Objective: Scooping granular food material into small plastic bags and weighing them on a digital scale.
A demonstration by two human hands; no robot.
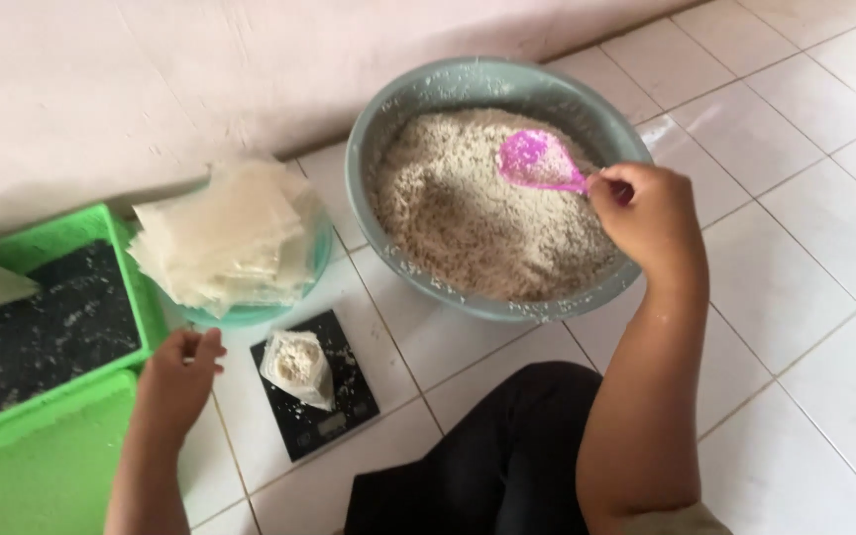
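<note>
Black-trousered knee [507, 446] lowest in view, at 6 o'clock; person seated on white tiled floor [795, 327]

Right hand [646, 213] at 2 o'clock, fingers closed around the handle of a pink plastic scoop [537, 160]. Scoop bowl sits on the surface of the pale coarse grain mix [468, 218], dusted with it, at the far right side of the big grey-green round basin [378, 129]. Basin nearly full; grains stuck up its inner wall and scattered on the tiles below the rim

Left hand [180, 372] at 8 o'clock, loosely curled, fingertips drawn together; may be pinching something small, too blurred to say. Not touching the bag

Small clear plastic bag [297, 369] stands open-mouthed on a flat black kitchen scale [314, 386] at 7 o'clock, part filled with the same mix. Spilt grains on the scale plate

Stack of thin clear plastic bags [225, 238] on a teal round plate [250, 315] at 10 o'clock, just beyond the scale. Green plastic crate [61, 233] with dark contents at 9 o'clock

Judgement: step in hand looks like scooping mix to portion into the bag on the scale. Next move calls for a level lift of the loaded scoop across to 7 o'clock, and the left hand steadying the bag mouth so the pour lands inside
</note>
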